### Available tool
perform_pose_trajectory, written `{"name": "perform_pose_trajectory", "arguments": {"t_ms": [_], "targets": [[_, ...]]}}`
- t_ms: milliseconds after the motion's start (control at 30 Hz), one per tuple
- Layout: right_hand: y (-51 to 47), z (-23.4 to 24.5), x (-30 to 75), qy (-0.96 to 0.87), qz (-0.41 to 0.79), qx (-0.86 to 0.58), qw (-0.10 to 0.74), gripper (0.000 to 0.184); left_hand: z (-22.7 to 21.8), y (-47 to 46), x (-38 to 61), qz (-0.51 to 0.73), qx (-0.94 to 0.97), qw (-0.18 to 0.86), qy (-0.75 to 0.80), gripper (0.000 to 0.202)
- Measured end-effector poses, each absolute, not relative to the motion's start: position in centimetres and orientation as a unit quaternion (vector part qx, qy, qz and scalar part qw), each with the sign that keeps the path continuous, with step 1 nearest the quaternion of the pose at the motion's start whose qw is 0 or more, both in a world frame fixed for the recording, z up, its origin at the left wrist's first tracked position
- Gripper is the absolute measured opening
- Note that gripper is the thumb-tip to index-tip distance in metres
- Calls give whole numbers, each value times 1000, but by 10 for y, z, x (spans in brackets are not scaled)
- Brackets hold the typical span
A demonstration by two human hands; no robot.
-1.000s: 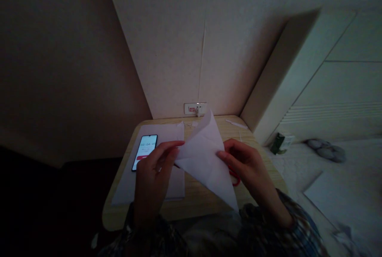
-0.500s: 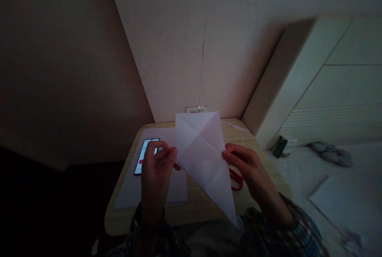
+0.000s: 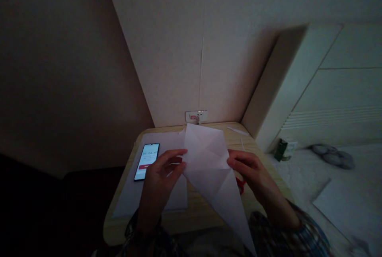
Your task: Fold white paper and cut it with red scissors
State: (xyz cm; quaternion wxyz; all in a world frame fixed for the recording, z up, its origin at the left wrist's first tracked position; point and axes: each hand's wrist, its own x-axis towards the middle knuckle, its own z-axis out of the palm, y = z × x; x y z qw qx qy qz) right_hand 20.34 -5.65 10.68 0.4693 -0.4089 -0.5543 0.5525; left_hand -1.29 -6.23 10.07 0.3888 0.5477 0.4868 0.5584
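Note:
A white sheet of paper [image 3: 209, 161], marked with crossing creases, is held up over the small wooden table [image 3: 205, 221]. Its lower part narrows to a long point toward me. My left hand [image 3: 162, 181] pinches the paper's left edge between thumb and fingers. On the opposite edge, my right hand [image 3: 253, 173] grips it the same way, thumb near a horizontal crease. Behind my right hand, red-handled scissors [image 3: 240, 185] lie on the table, mostly hidden.
A lit phone [image 3: 146, 161] showing a timer rests on more white paper [image 3: 125, 197] at the table's left. Paper scraps [image 3: 238, 131] lie at the back right. A wall socket [image 3: 196, 116] is behind the table. To the right, a bed holds a green-and-white box [image 3: 285, 149], a grey object [image 3: 332, 155] and paper [image 3: 349, 205].
The paper has tilted and come lower, and a horizontal crease now shows across its middle. Both hands have shifted slightly down and to the right with it, still gripping its edges.

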Motion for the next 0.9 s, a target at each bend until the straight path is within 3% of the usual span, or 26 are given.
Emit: {"name": "perform_pose_trajectory", "arguments": {"t_ms": [267,633,900], "targets": [[-57,119,204,-629,404,-463,475,23,98,-59,-12,544,518,465,469,28],[-61,124,204,-740,207,-435,469,15,99,-62,-14,525,528,489,454,36],[-67,127,201,-760,175,-422,463,13,97,-62,-14,529,526,495,445,43]]}}
